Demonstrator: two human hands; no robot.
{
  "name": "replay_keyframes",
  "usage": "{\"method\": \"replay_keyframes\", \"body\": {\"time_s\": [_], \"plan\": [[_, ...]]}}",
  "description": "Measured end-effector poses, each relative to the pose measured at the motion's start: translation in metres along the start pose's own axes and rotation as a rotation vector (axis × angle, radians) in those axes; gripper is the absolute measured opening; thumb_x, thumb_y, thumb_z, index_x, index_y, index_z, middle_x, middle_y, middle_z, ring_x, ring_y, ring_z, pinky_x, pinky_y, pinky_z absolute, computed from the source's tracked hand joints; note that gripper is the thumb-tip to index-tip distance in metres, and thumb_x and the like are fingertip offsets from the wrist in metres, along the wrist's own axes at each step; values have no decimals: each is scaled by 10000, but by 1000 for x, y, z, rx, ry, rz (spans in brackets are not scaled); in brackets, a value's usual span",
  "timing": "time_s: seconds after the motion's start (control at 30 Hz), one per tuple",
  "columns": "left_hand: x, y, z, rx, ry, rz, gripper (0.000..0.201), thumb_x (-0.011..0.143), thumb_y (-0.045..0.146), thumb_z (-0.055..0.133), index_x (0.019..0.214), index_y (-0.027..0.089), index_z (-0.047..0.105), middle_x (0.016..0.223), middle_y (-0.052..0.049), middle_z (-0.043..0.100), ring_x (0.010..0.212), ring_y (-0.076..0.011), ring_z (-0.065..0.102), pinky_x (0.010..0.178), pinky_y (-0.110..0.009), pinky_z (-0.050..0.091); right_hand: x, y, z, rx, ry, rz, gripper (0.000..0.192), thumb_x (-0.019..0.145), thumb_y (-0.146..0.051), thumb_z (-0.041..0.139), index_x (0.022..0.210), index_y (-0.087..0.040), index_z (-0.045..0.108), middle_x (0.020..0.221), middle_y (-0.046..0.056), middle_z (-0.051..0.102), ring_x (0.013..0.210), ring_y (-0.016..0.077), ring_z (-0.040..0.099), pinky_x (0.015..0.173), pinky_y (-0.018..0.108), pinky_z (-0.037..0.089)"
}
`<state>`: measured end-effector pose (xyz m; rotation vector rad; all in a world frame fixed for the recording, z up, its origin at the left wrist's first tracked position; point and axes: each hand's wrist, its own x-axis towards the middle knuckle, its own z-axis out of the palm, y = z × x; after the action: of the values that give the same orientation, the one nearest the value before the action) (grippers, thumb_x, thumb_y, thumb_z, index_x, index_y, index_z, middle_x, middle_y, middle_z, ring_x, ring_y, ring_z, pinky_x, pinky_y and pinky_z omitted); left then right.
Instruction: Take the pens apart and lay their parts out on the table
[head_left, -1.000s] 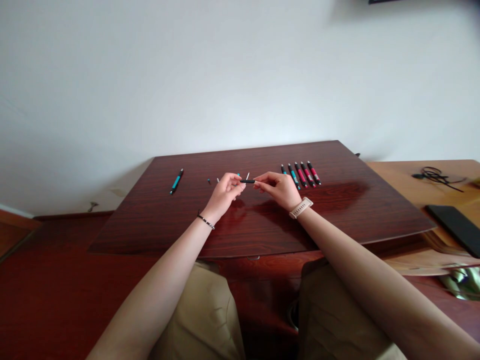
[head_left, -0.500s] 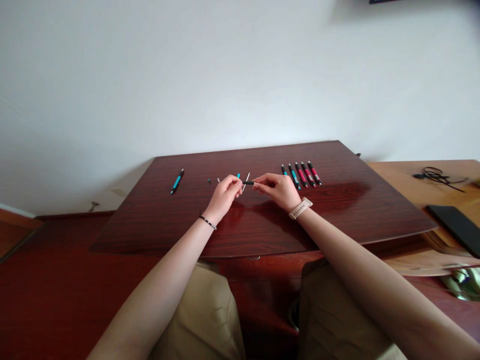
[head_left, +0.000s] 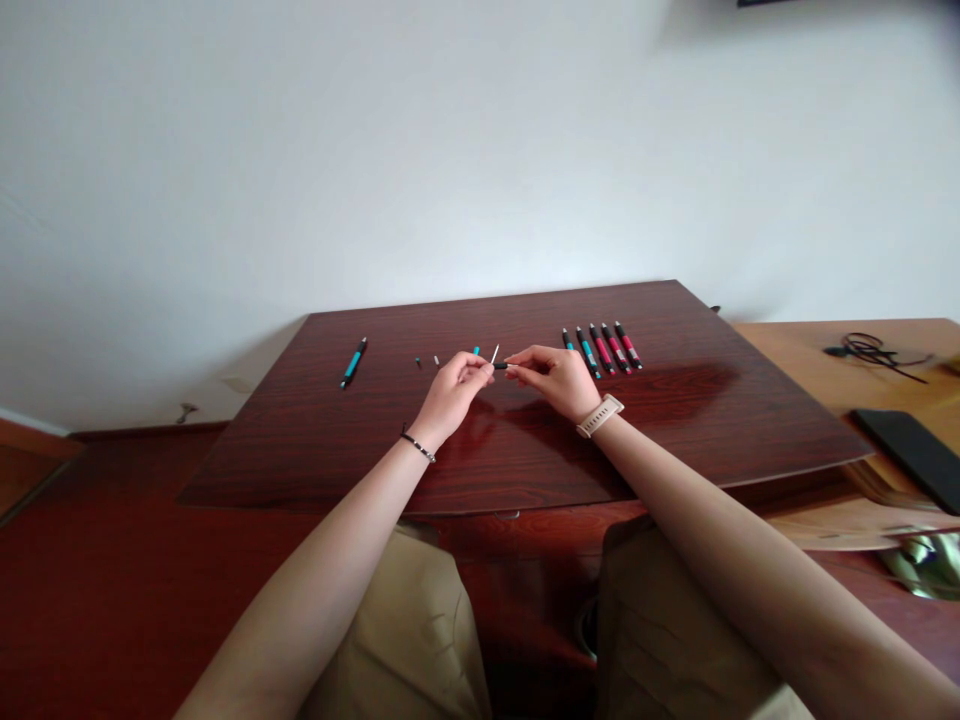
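Observation:
Between my two hands is a short black pen part (head_left: pixel 500 366), level above the table. My left hand (head_left: pixel 456 388) pinches its left end, and my right hand (head_left: pixel 553 377) pinches its right end, so both ends are hidden by fingertips. Just behind it a thin white pen refill (head_left: pixel 495 353) shows its upper end; my left fingers cover the rest. A turquoise pen barrel (head_left: pixel 476 351) lies partly hidden behind my left hand. To the left of that hand lie a small pale piece (head_left: pixel 436 360) and a tiny dark piece (head_left: pixel 418 361).
A turquoise and black pen (head_left: pixel 354 363) lies on the left of the dark wooden table (head_left: pixel 315 440). Several turquoise and pink pens (head_left: pixel 604 348) lie in a row at the right. Beyond, a lighter table holds a black cable (head_left: pixel 874 352) and a flat black object (head_left: pixel 907 455).
My left hand has slid slightly right along the black pen part, so less of it shows and more of the refill is covered. My right hand has stayed nearly still.

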<state>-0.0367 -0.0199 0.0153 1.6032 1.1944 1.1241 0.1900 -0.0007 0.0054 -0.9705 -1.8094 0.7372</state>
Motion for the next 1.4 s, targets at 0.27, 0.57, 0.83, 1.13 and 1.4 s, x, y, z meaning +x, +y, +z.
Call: {"method": "replay_keyframes", "body": {"time_s": [0.27, 0.57, 0.83, 1.13, 1.4], "plan": [[-1, 1, 2, 15, 17, 39, 358, 887, 393, 803, 1164, 217, 659, 1205, -98, 745, 1117, -228, 691, 952, -353, 525, 1, -1, -1, -2, 12, 1, 301, 958, -498, 768, 1049, -221, 839, 848, 52, 817, 711, 209, 710, 674, 322, 517], [-2, 5, -1, 104, 1, 107, 265, 1016, 439, 628, 885, 213, 582, 884, -21, 648, 838, -170, 600, 807, -300, 479, 1, -4, -1, 40, 18, 15, 330, 948, -522, 773, 1050, -215, 843, 867, 59, 825, 716, 210, 717, 665, 321, 516], [-4, 8, 2, 40, -26, 53, 462, 1070, 566, 503, 766, 220, 534, 715, -7, 566, 662, -161, 531, 701, -306, 442, 1, -2, -2, 21, -1, 9, 338, 945, -543, 776, 1029, -223, 847, 912, 67, 838, 749, 226, 747, 700, 342, 549], [-6, 20, -9, 218, -72, 239, 408, 1098, 479, 462, 794, 221, 550, 760, -11, 576, 752, -181, 550, 787, -310, 427, 6, 0, -5, 373, -132, 124, 474, 872, -639, 822, 1009, -186, 804, 946, 100, 840, 785, 214, 773, 775, 351, 617], [-7, 6, 0, 200, -164, 159, 408, 1090, 510, 458, 829, 221, 580, 793, -19, 649, 738, -177, 609, 766, -295, 473, 5, 1, -1, 537, -139, 227, 500, 800, -582, 897, 1110, -210, 774, 1014, 70, 798, 877, 187, 718, 842, 340, 602]]}}
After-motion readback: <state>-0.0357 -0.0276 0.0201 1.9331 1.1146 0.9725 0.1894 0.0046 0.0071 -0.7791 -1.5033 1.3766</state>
